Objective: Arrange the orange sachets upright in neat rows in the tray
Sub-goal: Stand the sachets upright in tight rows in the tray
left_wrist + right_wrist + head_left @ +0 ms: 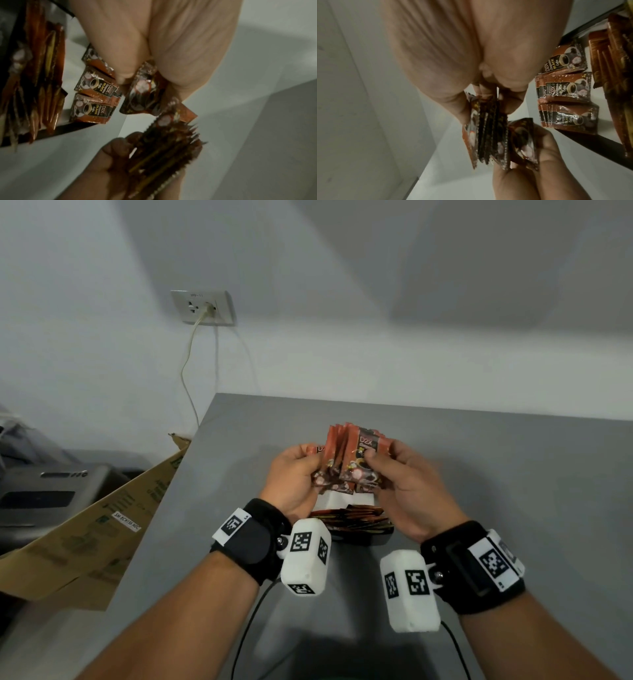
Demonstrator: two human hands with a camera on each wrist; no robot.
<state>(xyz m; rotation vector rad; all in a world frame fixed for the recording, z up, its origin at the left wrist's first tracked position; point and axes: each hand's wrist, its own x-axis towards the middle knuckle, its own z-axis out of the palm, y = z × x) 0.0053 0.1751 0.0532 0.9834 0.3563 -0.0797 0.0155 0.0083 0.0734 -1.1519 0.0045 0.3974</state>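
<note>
Above the tray, my two hands hold a fanned bunch of orange sachets [352, 451]. The left hand [317, 465] pinches one sachet [142, 93] at the bunch's left side. My right hand [371, 460] grips the rest as a stack [488, 135]. The tray [337, 500] has a white floor and a black wall [590, 139]. In it, short rows of sachets [568, 88] stand upright with their printed fronts showing. More sachets [352, 517] fill its near part edge-on. My hands hide the tray's far part in the head view.
The grey table [513, 474] stands against a white wall. An open cardboard box [102, 525] leans at its left edge beside a dark appliance [44, 491]. On the wall a socket [202, 307] has a cable hanging down from it.
</note>
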